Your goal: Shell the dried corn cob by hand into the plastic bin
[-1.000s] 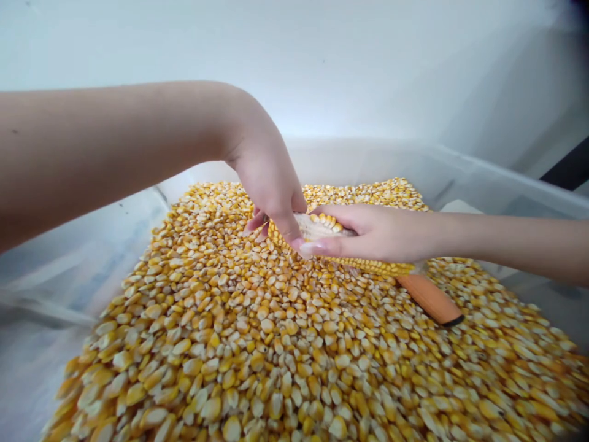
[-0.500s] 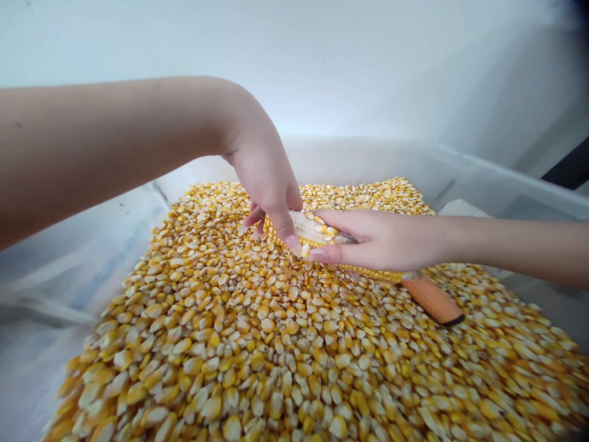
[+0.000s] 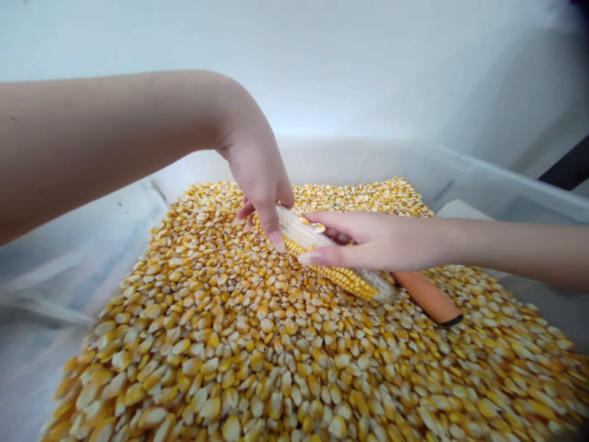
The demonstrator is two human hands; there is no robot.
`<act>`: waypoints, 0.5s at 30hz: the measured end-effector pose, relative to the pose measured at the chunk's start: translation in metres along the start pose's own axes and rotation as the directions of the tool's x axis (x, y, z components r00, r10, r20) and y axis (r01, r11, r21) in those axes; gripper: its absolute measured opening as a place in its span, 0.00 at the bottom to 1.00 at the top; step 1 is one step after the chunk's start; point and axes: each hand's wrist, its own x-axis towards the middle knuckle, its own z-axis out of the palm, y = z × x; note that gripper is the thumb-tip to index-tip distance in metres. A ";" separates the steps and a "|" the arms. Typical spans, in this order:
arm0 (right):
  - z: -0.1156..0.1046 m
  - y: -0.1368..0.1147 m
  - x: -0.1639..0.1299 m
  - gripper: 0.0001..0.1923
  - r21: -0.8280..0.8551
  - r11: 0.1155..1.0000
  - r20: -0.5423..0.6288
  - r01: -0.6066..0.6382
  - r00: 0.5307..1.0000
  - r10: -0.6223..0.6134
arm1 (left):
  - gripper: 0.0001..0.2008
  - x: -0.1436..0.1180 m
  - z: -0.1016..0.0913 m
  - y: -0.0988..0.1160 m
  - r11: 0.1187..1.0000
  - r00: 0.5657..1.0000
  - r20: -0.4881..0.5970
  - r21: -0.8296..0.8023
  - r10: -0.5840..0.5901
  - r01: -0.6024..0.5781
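A partly stripped corn cob [image 3: 352, 282] slants across the middle of the view, with a bare pale strip along its top and yellow kernels on the near side. My left hand [image 3: 260, 178] bends down from above and grips the upper left end, thumb on the near side. From the right, my right hand [image 3: 375, 239] closes over the middle, its thumb stretched along the kernels and the other fingers partly hidden behind. Loose corn kernels [image 3: 271, 344] lie beneath both hands. An orange handle [image 3: 430, 298] with a dark end rests on them; its other end is hidden below my right hand.
The kernels lie in a translucent plastic bin [image 3: 368, 153], whose walls rise at the back and sides. A pale wall [image 3: 299, 73] stands behind it. A dark bar [image 3: 568, 162] shows outside the bin at the right.
The cob has turned, its right end now pointing lower toward me and showing more kernels. My left hand has shifted slightly left. My right thumb has slid a little left.
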 end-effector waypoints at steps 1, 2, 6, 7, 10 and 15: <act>0.001 0.000 -0.001 0.24 -0.020 1.000 0.025 -0.020 0.999 0.021 | 0.20 0.000 0.000 0.000 0.999 1.000 -0.010 -0.028 -0.016 0.016; 0.001 -0.001 -0.001 0.25 -0.034 0.999 0.048 -0.030 0.998 0.031 | 0.20 0.000 0.000 0.000 0.998 0.999 -0.020 -0.055 -0.032 0.031; 0.004 -0.007 -0.003 0.20 -0.078 0.996 0.019 -0.032 0.999 0.034 | 0.19 0.000 0.001 0.002 0.997 0.999 0.006 -0.058 -0.043 0.043; 0.005 -0.009 -0.004 0.19 -0.102 0.994 0.000 -0.034 0.999 0.034 | 0.20 0.000 0.001 0.003 0.999 0.999 0.026 -0.038 -0.027 0.028; 0.006 -0.015 -0.006 0.18 -0.182 0.982 -0.044 -0.049 0.998 0.042 | 0.23 0.000 0.002 0.004 1.000 0.999 0.044 -0.007 0.009 -0.008; 0.005 -0.020 -0.007 0.20 -0.239 0.967 -0.083 -0.091 0.994 0.073 | 0.29 0.000 0.004 0.005 1.000 1.000 -0.008 0.003 -0.008 0.008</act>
